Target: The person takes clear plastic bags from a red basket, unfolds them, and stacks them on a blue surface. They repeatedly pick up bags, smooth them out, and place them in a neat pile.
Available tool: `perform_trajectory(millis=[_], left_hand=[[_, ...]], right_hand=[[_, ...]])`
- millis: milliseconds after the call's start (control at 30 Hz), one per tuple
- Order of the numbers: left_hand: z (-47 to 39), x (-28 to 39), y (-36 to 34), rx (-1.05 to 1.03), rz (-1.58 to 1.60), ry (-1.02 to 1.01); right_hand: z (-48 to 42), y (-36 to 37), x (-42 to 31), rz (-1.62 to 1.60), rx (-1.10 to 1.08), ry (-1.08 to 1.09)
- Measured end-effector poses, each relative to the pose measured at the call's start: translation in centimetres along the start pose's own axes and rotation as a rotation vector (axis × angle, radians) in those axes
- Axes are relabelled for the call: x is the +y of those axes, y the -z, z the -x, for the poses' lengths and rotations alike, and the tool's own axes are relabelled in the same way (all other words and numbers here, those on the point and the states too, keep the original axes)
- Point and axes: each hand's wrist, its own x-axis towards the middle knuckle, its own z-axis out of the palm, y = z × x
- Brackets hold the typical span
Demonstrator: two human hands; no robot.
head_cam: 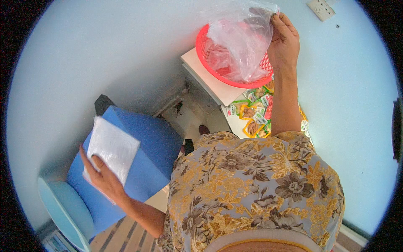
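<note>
At the top, my right hand [285,34] pinches the upper edge of a clear plastic zip bag [256,37], which hangs over a red plastic basket [217,74]. More clear plastic lies inside that basket. My left hand [105,181] rests at the lower left on a stack of clear plastic bags [115,148], fingers spread and nothing visibly gripped. The stack lies on a blue box-like surface [148,160]. Below the basket, beside my right forearm, small packaged food pouches [252,115] lie on a white table; the forearm hides some of them.
The basket stands on a white box or board [207,78] near the wall. A light blue plastic container [67,208] is at the lower left. A wall socket [321,9] is at the upper right. A slatted wooden surface [126,234] shows at the bottom.
</note>
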Motion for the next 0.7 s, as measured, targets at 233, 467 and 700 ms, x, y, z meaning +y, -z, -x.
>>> perform_trajectory(millis=[233, 467, 700], left_hand=[[1.1, 5.0, -6.2, -0.495, 0.998, 0.115], [2.3, 4.7, -8.2, -0.609, 1.641, 0.300], [2.0, 6.1, -7.3, -0.346, 1.465, 0.379]], right_hand=[[2.9, -5.7, 1.8, -0.227, -0.139, -0.180], [5.8, -9.8, 2.5, -0.629, -0.514, -0.559], [5.5, -9.2, 3.7, -0.391, -0.292, -0.590]])
